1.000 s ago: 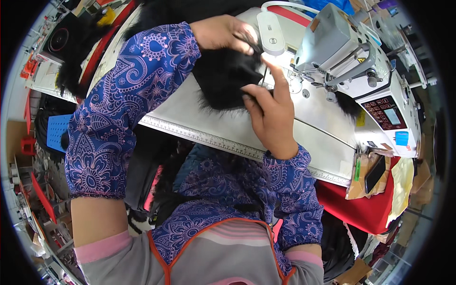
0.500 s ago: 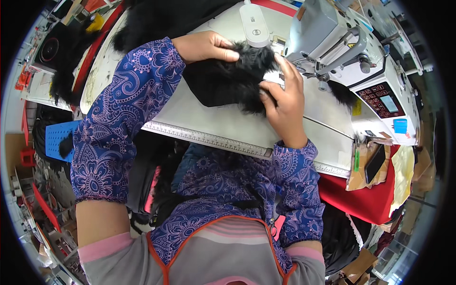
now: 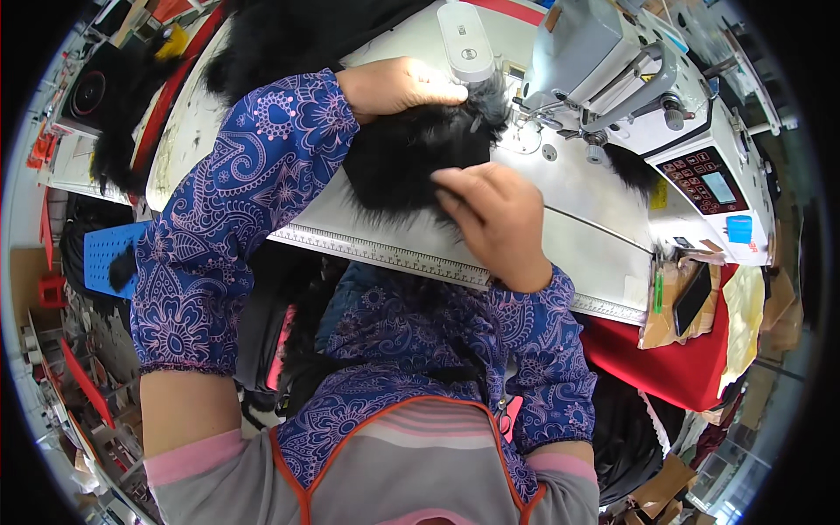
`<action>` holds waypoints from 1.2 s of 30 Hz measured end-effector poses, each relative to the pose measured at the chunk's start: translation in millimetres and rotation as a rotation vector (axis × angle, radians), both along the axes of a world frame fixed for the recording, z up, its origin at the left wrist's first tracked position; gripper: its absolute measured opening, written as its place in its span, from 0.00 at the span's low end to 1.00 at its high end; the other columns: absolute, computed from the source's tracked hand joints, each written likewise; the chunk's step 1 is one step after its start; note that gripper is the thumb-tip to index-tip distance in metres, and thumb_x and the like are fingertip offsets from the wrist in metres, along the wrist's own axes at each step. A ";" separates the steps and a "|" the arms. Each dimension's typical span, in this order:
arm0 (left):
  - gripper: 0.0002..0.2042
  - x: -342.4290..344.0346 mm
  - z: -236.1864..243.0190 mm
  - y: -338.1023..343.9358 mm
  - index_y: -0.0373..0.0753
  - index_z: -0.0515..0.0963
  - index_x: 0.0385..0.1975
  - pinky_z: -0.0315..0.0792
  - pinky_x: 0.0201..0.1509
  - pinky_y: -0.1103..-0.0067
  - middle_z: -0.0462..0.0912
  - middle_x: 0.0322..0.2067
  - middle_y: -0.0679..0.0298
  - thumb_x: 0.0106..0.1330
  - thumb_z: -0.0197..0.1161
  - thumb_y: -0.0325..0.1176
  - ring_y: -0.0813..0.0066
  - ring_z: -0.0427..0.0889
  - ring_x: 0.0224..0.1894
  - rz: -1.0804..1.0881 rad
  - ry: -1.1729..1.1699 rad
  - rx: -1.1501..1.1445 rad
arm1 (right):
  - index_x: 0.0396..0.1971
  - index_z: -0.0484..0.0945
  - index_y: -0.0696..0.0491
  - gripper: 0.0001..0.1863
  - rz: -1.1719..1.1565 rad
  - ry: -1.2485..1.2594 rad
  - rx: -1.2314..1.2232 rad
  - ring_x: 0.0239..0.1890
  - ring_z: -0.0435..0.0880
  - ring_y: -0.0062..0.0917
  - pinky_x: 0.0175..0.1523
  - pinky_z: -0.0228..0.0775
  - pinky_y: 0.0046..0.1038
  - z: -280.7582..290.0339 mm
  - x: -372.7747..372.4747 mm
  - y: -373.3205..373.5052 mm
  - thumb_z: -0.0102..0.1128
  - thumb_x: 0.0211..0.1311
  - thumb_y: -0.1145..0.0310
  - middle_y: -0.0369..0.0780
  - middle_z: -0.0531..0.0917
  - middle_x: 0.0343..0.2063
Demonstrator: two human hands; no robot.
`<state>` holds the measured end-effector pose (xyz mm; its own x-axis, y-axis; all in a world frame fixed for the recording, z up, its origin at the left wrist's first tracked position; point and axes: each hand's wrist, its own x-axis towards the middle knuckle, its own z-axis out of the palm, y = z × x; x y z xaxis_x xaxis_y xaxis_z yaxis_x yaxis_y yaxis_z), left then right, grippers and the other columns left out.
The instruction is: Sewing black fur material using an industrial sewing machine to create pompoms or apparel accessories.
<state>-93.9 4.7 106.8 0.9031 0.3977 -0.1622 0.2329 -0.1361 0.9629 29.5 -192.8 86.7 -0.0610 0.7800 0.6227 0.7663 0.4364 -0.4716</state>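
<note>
Head view is showing a black fur piece (image 3: 394,171) lying on the white table (image 3: 595,236), left of the sewing machine (image 3: 604,70) and just to the near side of a white oval device (image 3: 466,39). The left hand (image 3: 398,89) is clamping the piece at its far side, thumb on top. The right hand (image 3: 499,214) is touching the near right part, thumb and forefinger tips lying close together; whether they are pinching the fur, I cannot tell. A ruler strip (image 3: 376,251) is running along the table's near edge
</note>
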 end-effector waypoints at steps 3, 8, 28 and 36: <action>0.22 -1.9 4.3 -7.8 0.30 0.78 0.50 0.71 0.55 0.81 0.83 0.47 0.58 0.63 0.68 0.40 0.76 0.79 0.48 -0.035 -0.059 -0.033 | 0.36 0.84 0.55 0.10 -0.131 0.205 -0.018 0.29 0.82 0.30 0.35 0.72 0.25 -4.9 4.8 4.7 0.68 0.52 0.77 0.42 0.83 0.27; 0.28 -7.0 4.6 -8.2 0.29 0.78 0.47 0.72 0.53 0.79 0.84 0.43 0.58 0.51 0.77 0.42 0.74 0.80 0.44 -0.251 -0.045 0.329 | 0.35 0.83 0.58 0.07 -0.163 0.413 -0.051 0.32 0.82 0.19 0.40 0.72 0.21 -10.8 7.3 10.8 0.67 0.55 0.78 0.39 0.86 0.31; 0.11 -27.4 35.5 -33.8 0.36 0.80 0.30 0.74 0.38 0.78 0.83 0.29 0.54 0.45 0.71 0.25 0.64 0.80 0.29 -0.089 0.212 0.852 | 0.40 0.81 0.55 0.14 -0.231 -0.269 -0.196 0.32 0.84 0.38 0.34 0.75 0.32 10.3 -4.5 30.7 0.66 0.51 0.72 0.43 0.84 0.32; 0.36 -95.7 20.4 -11.5 0.49 0.66 0.65 0.75 0.37 0.83 0.67 0.62 0.58 0.53 0.63 0.16 0.74 0.79 0.31 0.095 0.067 0.945 | 0.35 0.81 0.54 0.12 0.162 -0.526 0.276 0.48 0.83 0.30 0.38 0.78 0.27 -24.6 20.4 20.2 0.63 0.47 0.74 0.38 0.81 0.34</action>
<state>-189.6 -6.8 127.1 0.8606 0.4622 0.2136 0.3339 -0.8290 0.4486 49.9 -172.6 62.2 -0.5191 0.5497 0.6544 0.7794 0.6187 0.0986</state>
